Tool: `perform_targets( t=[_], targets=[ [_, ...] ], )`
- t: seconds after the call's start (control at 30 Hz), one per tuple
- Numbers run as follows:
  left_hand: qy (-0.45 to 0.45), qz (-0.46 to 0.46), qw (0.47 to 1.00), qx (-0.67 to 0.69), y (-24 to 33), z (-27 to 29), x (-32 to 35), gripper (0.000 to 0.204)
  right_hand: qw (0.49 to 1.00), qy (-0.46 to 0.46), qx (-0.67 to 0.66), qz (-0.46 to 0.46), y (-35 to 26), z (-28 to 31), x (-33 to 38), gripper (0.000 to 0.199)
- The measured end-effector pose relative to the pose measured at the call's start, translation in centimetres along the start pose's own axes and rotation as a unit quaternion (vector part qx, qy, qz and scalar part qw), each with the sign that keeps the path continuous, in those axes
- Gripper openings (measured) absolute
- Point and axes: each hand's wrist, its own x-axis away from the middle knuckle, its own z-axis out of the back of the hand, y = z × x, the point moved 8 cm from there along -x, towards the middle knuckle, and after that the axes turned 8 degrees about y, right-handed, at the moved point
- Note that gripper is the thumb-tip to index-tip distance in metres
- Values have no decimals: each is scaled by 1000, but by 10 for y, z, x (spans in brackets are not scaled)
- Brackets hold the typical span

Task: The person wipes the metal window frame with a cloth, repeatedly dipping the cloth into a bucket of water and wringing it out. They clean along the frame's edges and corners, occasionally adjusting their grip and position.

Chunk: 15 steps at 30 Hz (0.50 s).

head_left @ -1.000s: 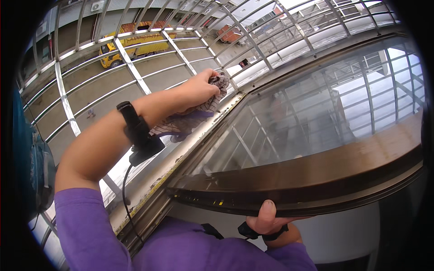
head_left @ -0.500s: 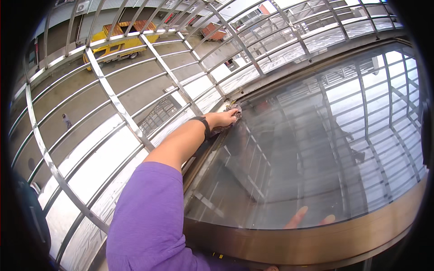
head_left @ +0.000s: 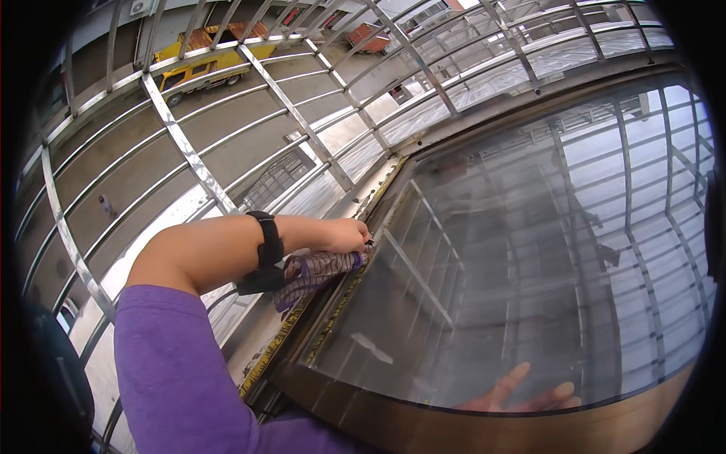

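My left arm, in a purple sleeve with a black band at the wrist, reaches across the window's outer ledge (head_left: 257, 333). At the edge of the glass pane (head_left: 484, 265), my left hand (head_left: 348, 235) is closed on a crumpled, striped purple-and-white cloth (head_left: 314, 274). The cloth hangs below my fingers over the dark frame channel (head_left: 333, 299), beside a worn yellow strip. At the lower right, spread fingers of my right hand (head_left: 522, 392) show at the glass above the brown window frame (head_left: 454, 427). The frame hides the palm.
A metal bar cage (head_left: 185, 144) encloses the ledge on the left and far sides. Far below, a yellow truck (head_left: 204, 72), a reddish-brown cargo box (head_left: 368, 38) and a person (head_left: 105, 203) are on the ground. The pane mirrors more bars.
My left hand has drawn the cloth back from the far corner toward me along the pane's left edge, and the elbow has bent. More of my right fingers shows, spread wider.
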Motion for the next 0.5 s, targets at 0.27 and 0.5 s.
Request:
perform_targets(
  t=[0.27, 0.5],
  targets=[
    [250, -95, 964, -7, 8, 60, -188, 47, 1000, -3, -17, -8, -5, -21, 3, 77],
    [186, -86, 958, -202, -10, 39, -226, 36, 999, 5, -17, -30, 2, -22, 7, 81]
  ],
)
